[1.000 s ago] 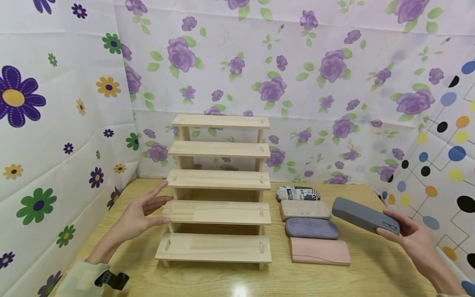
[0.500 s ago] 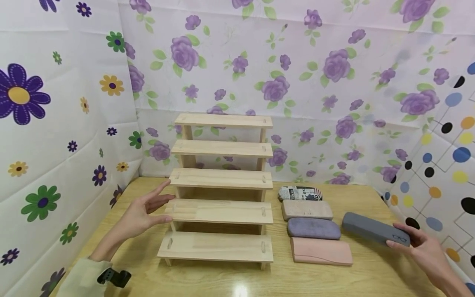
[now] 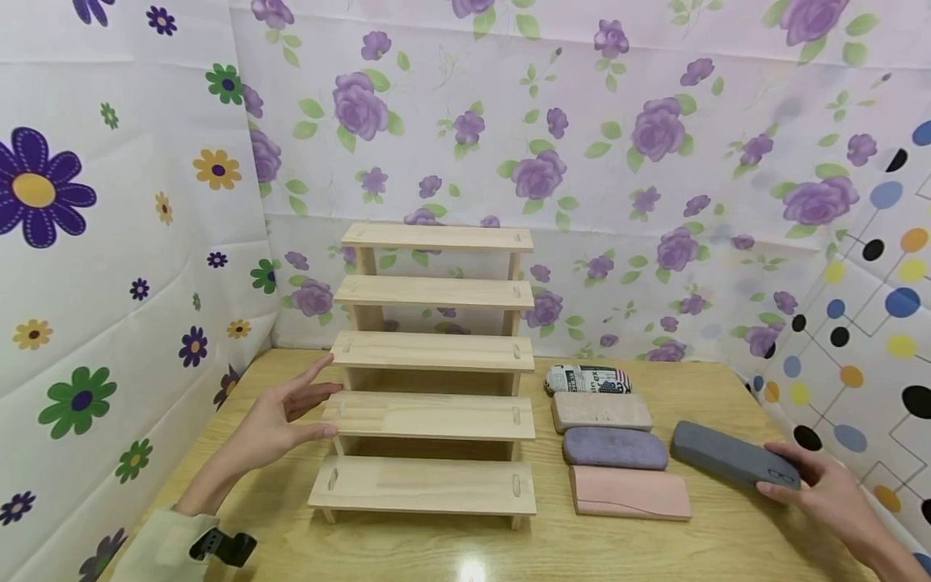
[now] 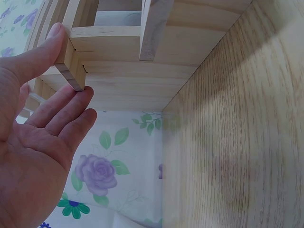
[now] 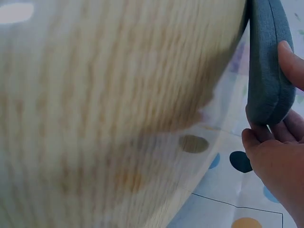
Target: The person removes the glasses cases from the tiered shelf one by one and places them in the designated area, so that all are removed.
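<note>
My right hand pinches the near right end of a grey glasses case, thumb on one side and fingers on the other. The case lies slanted low at the table's right side; whether its whole underside touches the wood I cannot tell. In the right wrist view the same grey case shows its rounded end and seam. My left hand holds the left end of a stepped wooden shelf. In the left wrist view the thumb and fingertips meet a board end from two sides.
Left of the grey case lie a pink case, a purple case, a beige case and a newsprint-patterned case in a column. Patterned cloth walls surround the wooden table.
My right hand has lowered the grey case and brought it to the right, apart from the other cases. The left hand keeps its place on the shelf.
</note>
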The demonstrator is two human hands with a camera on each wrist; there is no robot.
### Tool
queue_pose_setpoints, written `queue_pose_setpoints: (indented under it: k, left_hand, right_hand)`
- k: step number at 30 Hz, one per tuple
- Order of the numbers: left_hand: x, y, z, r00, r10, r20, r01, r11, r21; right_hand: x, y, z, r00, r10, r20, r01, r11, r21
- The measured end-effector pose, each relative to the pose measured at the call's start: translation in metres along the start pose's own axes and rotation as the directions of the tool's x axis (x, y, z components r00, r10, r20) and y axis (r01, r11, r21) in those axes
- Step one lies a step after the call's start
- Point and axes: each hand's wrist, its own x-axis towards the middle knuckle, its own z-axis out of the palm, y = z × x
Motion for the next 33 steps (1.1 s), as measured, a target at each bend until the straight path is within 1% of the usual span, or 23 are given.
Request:
queue_pose_setpoints:
  k: [6,13,16,18,27,31,33]
  left_hand:
    - [-0.002,0.0,0.002,1.0,0.0,0.0,0.0,1.0,-0.011]
    - [-0.002,0.002,0.003,1.0,-0.001,0.005,0.001,1.0,0.003]
    - [-0.002,0.002,0.003,1.0,-0.004,0.008,0.004,1.0,-0.005]
    - [-0.002,0.003,0.002,1.0,-0.004,0.005,0.004,1.0,-0.004]
    - [-0.002,0.003,0.001,1.0,-0.004,0.005,0.004,1.0,0.012]
    - [-0.002,0.004,0.0,1.0,-0.006,-0.004,0.007,1.0,0.027]
    - [-0.002,0.005,-0.001,1.0,-0.009,-0.013,0.01,0.999,0.04]
  right_hand:
    - [0.001,0.005,-0.002,0.998,-0.041,0.045,0.043,0.998,-0.047]
    - [0.0,0.011,0.0,0.997,-0.067,0.045,0.071,0.994,-0.082]
    - [0.0,0.013,0.0,0.997,-0.063,0.05,0.067,0.993,-0.1]
    - [0.0,0.013,-0.001,0.996,-0.063,0.059,0.069,0.993,-0.093]
    - [-0.001,0.018,0.0,0.997,-0.059,0.051,0.065,0.991,-0.115]
    - [-0.001,0.014,0.0,0.997,-0.049,0.055,0.054,0.994,-0.095]
    - [-0.001,0.01,-0.001,0.997,-0.029,0.073,0.035,0.997,-0.076]
